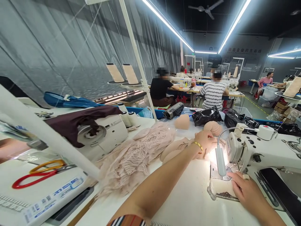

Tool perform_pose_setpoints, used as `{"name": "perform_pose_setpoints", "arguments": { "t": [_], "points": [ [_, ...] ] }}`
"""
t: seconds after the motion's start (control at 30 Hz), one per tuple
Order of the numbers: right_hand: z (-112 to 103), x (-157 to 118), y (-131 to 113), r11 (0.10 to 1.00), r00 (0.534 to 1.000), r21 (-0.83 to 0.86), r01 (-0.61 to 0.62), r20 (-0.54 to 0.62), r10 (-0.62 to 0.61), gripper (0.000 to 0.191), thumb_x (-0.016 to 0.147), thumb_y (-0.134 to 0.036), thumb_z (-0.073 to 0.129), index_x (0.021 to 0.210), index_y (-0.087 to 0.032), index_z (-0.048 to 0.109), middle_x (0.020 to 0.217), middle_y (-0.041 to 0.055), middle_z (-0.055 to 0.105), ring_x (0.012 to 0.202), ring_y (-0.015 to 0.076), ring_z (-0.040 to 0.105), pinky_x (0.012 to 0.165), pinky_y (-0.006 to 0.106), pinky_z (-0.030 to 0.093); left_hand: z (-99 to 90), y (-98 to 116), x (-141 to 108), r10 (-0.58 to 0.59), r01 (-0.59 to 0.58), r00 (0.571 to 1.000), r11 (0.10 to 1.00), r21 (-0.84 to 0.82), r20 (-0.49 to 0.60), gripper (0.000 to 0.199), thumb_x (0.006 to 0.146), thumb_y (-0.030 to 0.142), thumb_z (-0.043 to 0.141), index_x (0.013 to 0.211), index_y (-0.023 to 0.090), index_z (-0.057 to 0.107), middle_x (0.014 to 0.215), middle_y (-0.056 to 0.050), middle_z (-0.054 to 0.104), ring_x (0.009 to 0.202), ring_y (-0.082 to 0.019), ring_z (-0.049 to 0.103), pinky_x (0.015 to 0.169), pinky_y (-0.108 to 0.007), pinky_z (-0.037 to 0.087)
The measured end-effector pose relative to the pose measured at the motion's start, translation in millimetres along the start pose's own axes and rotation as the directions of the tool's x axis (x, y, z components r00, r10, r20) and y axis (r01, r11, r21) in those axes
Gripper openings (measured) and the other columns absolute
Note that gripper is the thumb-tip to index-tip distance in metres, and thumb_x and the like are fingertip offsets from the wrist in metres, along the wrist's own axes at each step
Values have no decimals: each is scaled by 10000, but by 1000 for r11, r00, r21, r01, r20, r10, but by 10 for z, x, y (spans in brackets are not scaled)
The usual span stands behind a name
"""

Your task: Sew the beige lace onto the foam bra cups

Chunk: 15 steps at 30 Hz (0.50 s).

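My left hand, with a gold bangle on its wrist, reaches forward to beige bra cups beside the sewing machine. Its fingers curl down among the beige pieces; what they grip, if anything, is hidden. My right hand, wearing a ring, rests by the machine's metal plate. Its fingers are stretched out, the index tip at the plate's edge, and it holds nothing. A small grey lamp on a bent neck lights the needle area. Beige lace fabric lies heaped left of my forearm.
On the left, a second sewing machine carries dark cloth. Scissors with red and orange handles lie near a white box. A phone sits right of my right hand. Black plastic bags and co-workers are beyond.
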State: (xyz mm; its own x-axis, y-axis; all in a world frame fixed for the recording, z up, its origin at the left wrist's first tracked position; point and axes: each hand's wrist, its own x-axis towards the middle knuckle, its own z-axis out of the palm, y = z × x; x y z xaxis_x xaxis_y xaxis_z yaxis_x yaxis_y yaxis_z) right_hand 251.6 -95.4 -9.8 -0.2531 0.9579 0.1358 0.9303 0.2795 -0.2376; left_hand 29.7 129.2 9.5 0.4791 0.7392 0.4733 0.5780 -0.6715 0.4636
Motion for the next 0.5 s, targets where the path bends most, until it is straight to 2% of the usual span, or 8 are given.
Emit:
{"name": "perform_pose_setpoints", "arguments": {
  "t": [0.07,0.13,0.2,0.27,0.33,0.4,0.43,0.5],
  "points": [
    [-6,-1,-12,999,998,5,-46,31,46,404,1098,-295,363,1299,-246,711,1116,115,781,1013,300,742,802,429,610,-122,-53,58,-91,86,989,995,-43,-120,244,1070,385,639,1052,146,686,968,-34,710,811,-173,686,761,-331,599],
    [-22,2,-27,997,995,9,-78,67,77,410,1098,-298,354,1310,-255,703,1114,113,777,1011,299,736,797,421,605,-353,-52,34,-146,129,954,988,-80,-263,216,1093,304,542,987,158,661,944,-42,715,850,-185,694,789,-326,582],
    [-45,11,-42,997,993,13,-74,90,73,410,1092,-287,353,1319,-266,695,1128,108,774,1004,292,734,798,413,602,-607,20,-104,-131,102,914,990,-97,-383,200,1072,260,486,962,187,636,1002,-63,732,980,-213,691,911,-361,546],
    [-69,24,-59,998,995,14,-56,87,55,403,1083,-270,362,1317,-280,690,1139,98,776,993,287,733,792,403,601,-768,158,-362,-46,10,901,996,-87,-431,145,1022,263,543,914,212,625,996,-46,742,1003,-224,681,994,-398,488],
    [-85,39,-80,999,997,13,-41,69,40,391,1072,-250,372,1295,-284,692,1129,87,781,962,283,732,774,394,596,-754,331,-692,114,-145,926,988,-59,-359,140,970,204,586,836,224,622,893,-3,742,877,-194,678,948,-378,470],
    [-92,54,-102,999,998,15,-32,49,31,389,1063,-235,371,1275,-277,695,1108,84,786,936,283,733,763,392,590,-583,496,-1001,366,-366,928,930,24,-68,171,933,130,590,781,209,596,821,-18,701,780,-194,627,841,-369,467],
    [-92,60,-112,999,999,16,-31,42,30,392,1062,-230,365,1268,-272,696,1097,83,788,925,283,733,759,393,587,-469,567,-1119,413,-417,908,908,49,76,214,916,118,597,724,204,560,764,-21,665,737,-198,597,792,-370,460],
    [-92,68,-126,999,999,18,-31,33,31,398,1061,-227,355,1259,-264,699,1100,82,791,912,283,732,763,400,584,-255,677,-1250,396,-417,878,909,25,270,205,912,121,616,727,198,572,765,-32,649,737,-204,590,728,-352,452]
  ]
}}
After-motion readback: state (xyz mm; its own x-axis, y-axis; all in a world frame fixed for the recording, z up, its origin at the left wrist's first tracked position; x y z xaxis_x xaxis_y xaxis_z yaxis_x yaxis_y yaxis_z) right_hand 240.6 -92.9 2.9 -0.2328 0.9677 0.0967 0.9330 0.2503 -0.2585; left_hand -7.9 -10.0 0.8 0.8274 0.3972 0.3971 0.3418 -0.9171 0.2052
